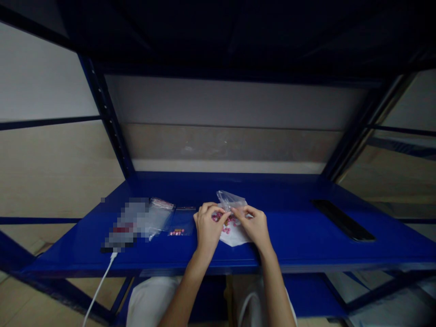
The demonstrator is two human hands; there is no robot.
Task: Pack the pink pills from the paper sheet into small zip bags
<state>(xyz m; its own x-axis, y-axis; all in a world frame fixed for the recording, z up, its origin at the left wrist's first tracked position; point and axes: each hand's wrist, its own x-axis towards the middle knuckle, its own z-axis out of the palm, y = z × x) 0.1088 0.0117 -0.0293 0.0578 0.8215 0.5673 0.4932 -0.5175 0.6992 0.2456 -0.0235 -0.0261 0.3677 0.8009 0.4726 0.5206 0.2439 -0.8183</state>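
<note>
Pinching close together, our left hand (pixel 208 223) and right hand (pixel 254 222) have thumbs and fingertips closed on a clear bag (pixel 232 199), probably so each side can be steadied; the exact contact is too small to tell. Just beneath our grip, pink pieces (pixel 226 230) lie on a white sheet (pixel 235 240), which likely keeps them gathered within fingertip reach. Just left of the grip a small bag (pixel 183 221) with pieces lies flat, and beyond it empty-looking bags (pixel 159 215), seemingly kept handy. Well right rests a dark phone (pixel 344 220), apart from our work.
</note>
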